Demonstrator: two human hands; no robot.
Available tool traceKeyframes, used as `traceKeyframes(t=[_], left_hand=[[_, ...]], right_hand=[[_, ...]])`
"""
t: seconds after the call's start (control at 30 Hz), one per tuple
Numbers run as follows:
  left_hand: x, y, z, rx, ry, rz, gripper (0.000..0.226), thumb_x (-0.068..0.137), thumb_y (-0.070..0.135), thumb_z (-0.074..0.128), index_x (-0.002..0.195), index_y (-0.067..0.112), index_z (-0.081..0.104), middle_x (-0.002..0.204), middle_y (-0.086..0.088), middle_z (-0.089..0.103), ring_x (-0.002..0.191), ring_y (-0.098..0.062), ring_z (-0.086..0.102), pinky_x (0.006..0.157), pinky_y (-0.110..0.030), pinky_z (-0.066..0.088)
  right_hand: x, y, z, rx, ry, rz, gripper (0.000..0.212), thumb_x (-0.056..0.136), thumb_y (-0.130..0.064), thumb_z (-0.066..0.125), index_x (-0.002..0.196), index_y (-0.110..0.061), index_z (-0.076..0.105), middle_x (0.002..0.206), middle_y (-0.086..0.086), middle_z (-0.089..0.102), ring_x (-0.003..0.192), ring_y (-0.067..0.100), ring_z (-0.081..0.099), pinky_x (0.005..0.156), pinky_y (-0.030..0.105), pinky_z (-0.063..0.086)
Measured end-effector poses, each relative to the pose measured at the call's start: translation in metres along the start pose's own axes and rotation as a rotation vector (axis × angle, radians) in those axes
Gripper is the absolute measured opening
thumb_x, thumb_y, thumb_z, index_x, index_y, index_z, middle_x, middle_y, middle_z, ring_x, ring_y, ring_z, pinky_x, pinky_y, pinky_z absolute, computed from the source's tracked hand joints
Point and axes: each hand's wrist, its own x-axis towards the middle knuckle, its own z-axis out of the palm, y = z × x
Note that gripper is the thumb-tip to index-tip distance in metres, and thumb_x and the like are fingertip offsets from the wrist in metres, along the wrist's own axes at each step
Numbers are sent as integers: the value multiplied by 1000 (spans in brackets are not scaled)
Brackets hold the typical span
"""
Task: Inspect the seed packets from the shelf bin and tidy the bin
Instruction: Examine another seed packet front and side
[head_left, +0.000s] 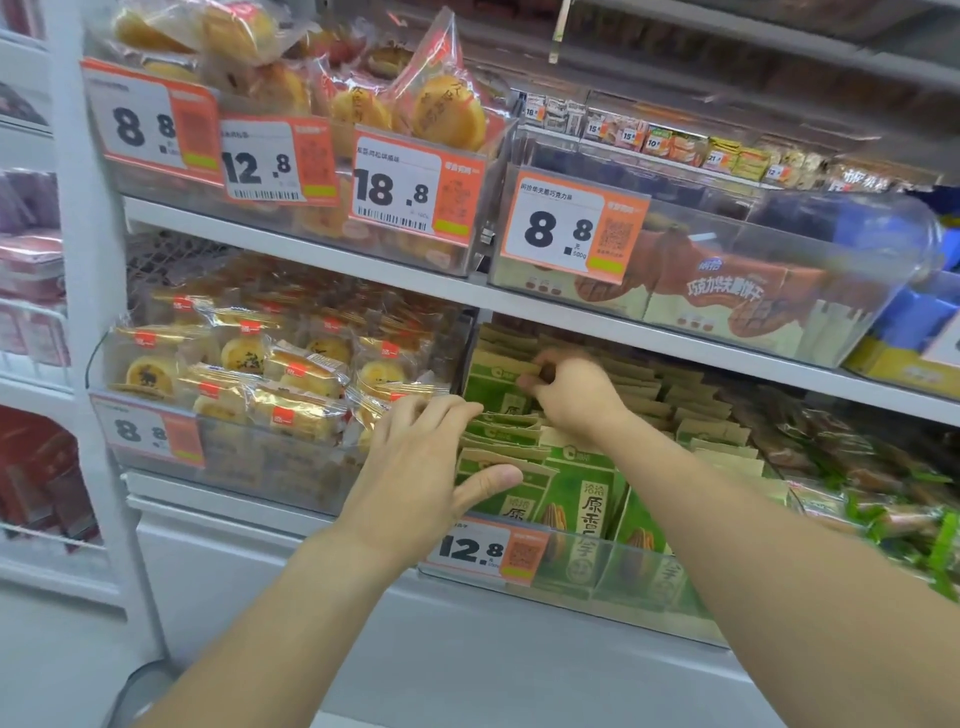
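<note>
head | bin (597, 587): green seed packets (582, 499) | left hand (415, 467) flat on them | right hand (571, 395) pinching one

Standing in rows in the clear shelf bin (649, 597): seed packets (582, 499). Resting across the front-left packet tops, left hand (415, 467), its thumb (491, 480) lying on the foremost one. Deeper in the bin, behind and right of those fingers, right hand (571, 389), fingertips (540, 371) curled over packets in the back rows. Clipped to the bin front, below the left thumb: 12.8 price tag (485, 551). Left of the left fingers, bin of wrapped pastries (270, 374). Above the right fingers, on the upper shelf, wafer biscuit boxes (727, 291).
</note>
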Motion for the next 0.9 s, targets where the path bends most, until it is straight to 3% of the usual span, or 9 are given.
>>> traceKeyframes(t=[0.2,0.3,0.47,0.53,0.6,0.67,0.77,0.83,0.9], left_hand=[[-1,7,-1,-19,-32,-35,89,77,82,31,151,32,35,148,16,38,135,-9,19,116,-34,21],[-2,10,-3,-31,-44,-51,89,77,82,34,151,32,34,148,15,38,136,-11,20,116,-34,21],[-5,19,-13,-204,43,-71,81,79,74,56,147,32,37,131,23,37,136,-5,22,116,-37,26],[-11,31,-15,-329,187,-56,66,84,58,67,140,33,43,122,31,38,131,-1,29,113,-27,32],[-24,52,-18,-453,303,-36,53,86,47,69,133,37,48,120,35,41,125,7,36,102,-7,30],[-40,74,-19,-566,290,1,46,87,49,68,129,39,51,123,31,50,124,11,42,94,1,31],[-60,96,-13,-795,37,-1,38,84,53,66,119,39,59,110,25,67,107,4,62,88,-13,49],[-68,101,-5,-897,-178,-101,32,88,46,71,116,36,59,97,22,71,93,-1,69,82,-20,53],[-77,95,8,-913,-364,-230,26,93,29,68,117,29,59,90,17,75,91,-10,73,85,-22,55]], right_hand=[[-36,-4,-18,89,195,-243,3,100,-23,64,101,-20,64,87,-12,66,79,7,63,73,24,48],[-69,-2,-26,152,301,-367,13,100,-16,63,91,-25,60,81,-18,64,78,-2,61,67,11,44],[-119,1,-53,431,595,-387,26,98,-8,63,91,-32,57,82,-20,66,77,0,64,68,10,48],[-137,4,-69,561,717,-343,23,99,-14,61,91,-35,54,80,-24,66,72,0,62,64,11,47],[-156,9,-84,707,774,-284,10,96,-25,61,92,-33,55,80,-23,69,71,-1,62,64,12,49],[-173,16,-91,829,703,-183,6,87,-29,64,91,-26,61,78,-15,73,70,0,65,65,12,52],[-195,37,-80,956,448,-8,16,78,-27,69,85,-13,66,73,0,72,69,12,64,62,15,54],[-211,53,-61,1028,284,97,38,68,-43,85,81,-11,70,73,7,70,69,18,64,60,17,54],[-224,68,-38,1075,128,205,65,39,-65,95,77,-16,75,75,16,72,66,20,66,61,23,55]])
